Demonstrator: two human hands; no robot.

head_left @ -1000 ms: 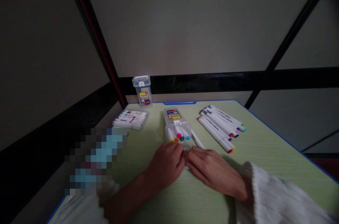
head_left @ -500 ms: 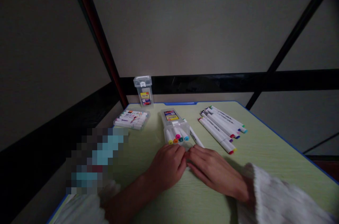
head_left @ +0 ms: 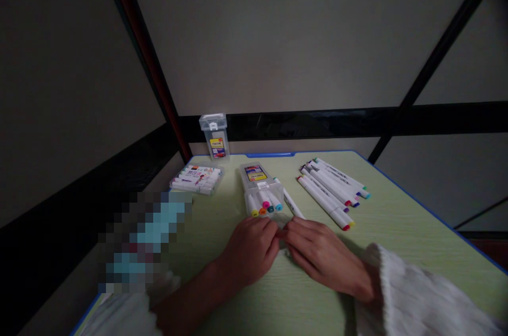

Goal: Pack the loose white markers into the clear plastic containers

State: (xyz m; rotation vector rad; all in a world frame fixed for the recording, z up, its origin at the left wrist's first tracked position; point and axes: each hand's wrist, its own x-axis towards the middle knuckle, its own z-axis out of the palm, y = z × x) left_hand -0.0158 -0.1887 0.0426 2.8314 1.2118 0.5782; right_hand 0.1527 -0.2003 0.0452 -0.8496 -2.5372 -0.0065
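Observation:
A clear plastic marker case (head_left: 254, 188) lies on the table with its mouth toward me. Several white markers (head_left: 263, 203) with coloured ends show inside it. At the mouth, a clear lid (head_left: 282, 243) is partly covered by my fingers. My left hand (head_left: 254, 246) is closed on the lid's left side, knuckles up. My right hand (head_left: 317, 251) grips its right side, with the fingertips of both hands nearly meeting. A single loose marker (head_left: 291, 201) rests beside the case, its near end close to my right fingers.
Several loose markers (head_left: 329, 190) lie in a pile on the right of the table (head_left: 397, 251). An upright clear case (head_left: 216, 137) stands at the back left, and a flat marker pack (head_left: 197, 179) lies in front of it. A blurred patch (head_left: 154, 235) covers the left edge.
My right fingers have shifted slightly, and a little more of the clear lid shows between my hands. The case and the markers keep their places.

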